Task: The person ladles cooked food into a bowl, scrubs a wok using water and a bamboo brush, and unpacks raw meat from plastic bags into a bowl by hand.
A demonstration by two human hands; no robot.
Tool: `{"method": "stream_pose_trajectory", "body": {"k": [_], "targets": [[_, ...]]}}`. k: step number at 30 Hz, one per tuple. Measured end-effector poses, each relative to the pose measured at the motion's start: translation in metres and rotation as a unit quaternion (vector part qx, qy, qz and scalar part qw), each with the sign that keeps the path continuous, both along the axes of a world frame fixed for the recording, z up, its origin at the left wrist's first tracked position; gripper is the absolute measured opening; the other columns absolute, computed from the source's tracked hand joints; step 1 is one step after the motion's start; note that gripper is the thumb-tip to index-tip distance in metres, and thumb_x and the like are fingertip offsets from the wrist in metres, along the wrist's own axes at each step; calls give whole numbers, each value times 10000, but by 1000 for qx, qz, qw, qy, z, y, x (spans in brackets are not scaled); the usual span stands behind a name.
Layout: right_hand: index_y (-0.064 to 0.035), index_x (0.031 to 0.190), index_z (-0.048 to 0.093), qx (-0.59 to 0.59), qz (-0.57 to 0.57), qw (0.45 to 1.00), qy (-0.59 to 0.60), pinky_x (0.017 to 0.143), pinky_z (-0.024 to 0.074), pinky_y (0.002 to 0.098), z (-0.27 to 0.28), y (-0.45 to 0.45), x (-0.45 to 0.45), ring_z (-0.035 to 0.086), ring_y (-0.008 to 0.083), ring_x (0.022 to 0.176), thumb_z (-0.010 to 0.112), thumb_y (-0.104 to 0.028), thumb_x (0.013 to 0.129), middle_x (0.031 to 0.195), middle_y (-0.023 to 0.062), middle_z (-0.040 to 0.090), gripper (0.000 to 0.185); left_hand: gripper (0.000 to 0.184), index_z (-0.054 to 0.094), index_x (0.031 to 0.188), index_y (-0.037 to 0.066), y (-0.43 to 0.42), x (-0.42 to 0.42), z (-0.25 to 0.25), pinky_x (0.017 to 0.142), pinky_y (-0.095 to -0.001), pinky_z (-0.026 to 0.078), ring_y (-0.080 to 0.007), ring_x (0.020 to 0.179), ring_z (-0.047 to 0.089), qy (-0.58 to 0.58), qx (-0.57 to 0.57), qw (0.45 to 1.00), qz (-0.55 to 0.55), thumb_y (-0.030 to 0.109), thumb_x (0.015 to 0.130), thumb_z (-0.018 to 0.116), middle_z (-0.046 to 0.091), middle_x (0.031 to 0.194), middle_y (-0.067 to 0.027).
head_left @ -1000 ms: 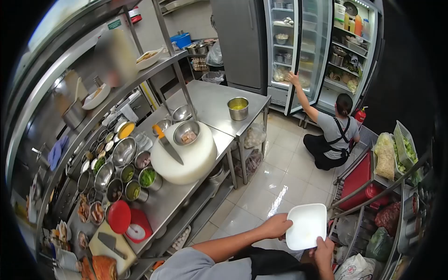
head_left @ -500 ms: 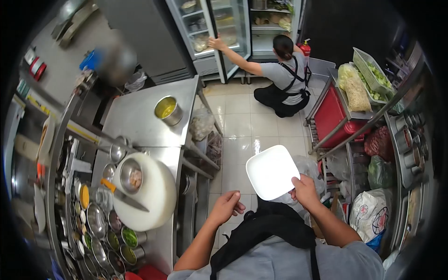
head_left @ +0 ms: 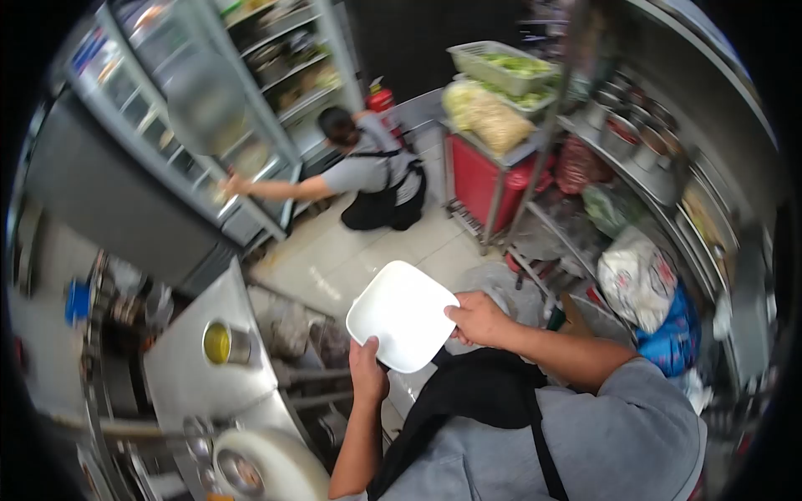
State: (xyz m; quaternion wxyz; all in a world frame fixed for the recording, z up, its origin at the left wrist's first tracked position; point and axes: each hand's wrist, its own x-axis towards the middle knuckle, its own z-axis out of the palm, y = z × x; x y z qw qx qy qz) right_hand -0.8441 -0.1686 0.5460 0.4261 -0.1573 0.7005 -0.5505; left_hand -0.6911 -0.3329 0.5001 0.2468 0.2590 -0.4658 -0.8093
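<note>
A white square plate (head_left: 403, 316) with rounded corners and a raised rim is held out in front of my body, nothing on it. On its right edge my right hand (head_left: 480, 320) pinches the rim, thumb on top. My left hand (head_left: 368, 371) grips the lower left corner with the thumb over the rim; its other fingers are hidden underneath.
Ahead, a co-worker (head_left: 376, 171) squats at the refrigerator with one arm on its open door (head_left: 242, 142). A steel table (head_left: 196, 359) with a metal pot (head_left: 226, 343) stands left. Right are a red bin (head_left: 480, 182), vegetable baskets (head_left: 510, 71) and a shelf with bags (head_left: 637, 280).
My left hand has come up and taken hold of the plate, which only my right hand held before. My view has turned right, shifting the room leftward.
</note>
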Motion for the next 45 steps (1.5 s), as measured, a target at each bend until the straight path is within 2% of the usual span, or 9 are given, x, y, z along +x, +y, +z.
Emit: {"method": "stream_pose_trajectory", "body": {"k": [7,13,19,23,28,32,35,40,45], "targets": [[73,1010,622,48,-164,969,180,557,507,316,-15,126,24,595,138,593,606,-326,929,760,119,646,408,547,454,1278,-55,40,-37,-37,925,-338,440,-255,1068,562,-63,36,984,-162,60,743,451,570,1169,-153],[-15,1185,515,360,-535,641,416,711,498,380,4,385,-21,614,290,776,734,-240,797,857,147,599,499,476,508,1194,-59,78,-29,-24,876,-344,456,-251,975,585,-100,3,968,-229,90,746,446,593,1075,-146],[32,1360,351,319,-742,448,382,735,492,396,11,550,-41,613,278,779,778,-201,753,878,131,594,778,470,513,1170,-54,139,-99,-25,835,-361,474,-255,949,586,-112,-17,955,-273,97,731,442,580,1042,-135],[-105,1441,338,431,-591,539,418,686,499,446,47,573,-39,616,354,745,753,-144,735,812,124,593,820,496,490,1183,-65,217,-164,2,835,-374,506,-282,949,604,-69,-34,950,-303,131,730,445,582,1058,-159],[-77,1116,646,462,-327,554,610,631,510,403,81,611,-58,614,303,735,705,-100,775,825,112,583,347,535,472,1217,-74,312,-228,23,849,-381,508,-289,963,606,-42,-47,946,-319,110,716,445,583,1089,-170],[-81,935,663,348,-270,594,673,637,513,402,128,631,-93,607,301,730,692,-107,768,816,88,585,171,485,503,1198,-70,365,-260,34,877,-341,486,-256,991,610,-30,8,930,-365,33,728,442,601,1099,-162],[-77,918,668,355,-162,641,660,647,512,410,154,638,-108,606,318,742,682,-104,745,813,94,585,176,479,513,1199,-72,382,-270,45,885,-330,478,-245,996,609,-23,4,915,-403,29,737,441,612,1097,-156],[-182,1425,394,607,6,626,490,797,506,401,142,618,-74,605,316,937,739,-111,686,1045,134,541,819,471,536,1201,-68,371,-275,28,889,-307,455,-208,994,600,-41,-47,899,-434,32,751,439,620,1120,-123],[-157,1326,524,572,-35,665,478,726,526,403,125,629,-73,632,302,823,715,-169,745,918,116,575,612,482,525,1213,-65,367,-282,10,882,-315,471,-219,998,605,-46,-4,906,-421,27,748,436,613,1122,-128]]}}
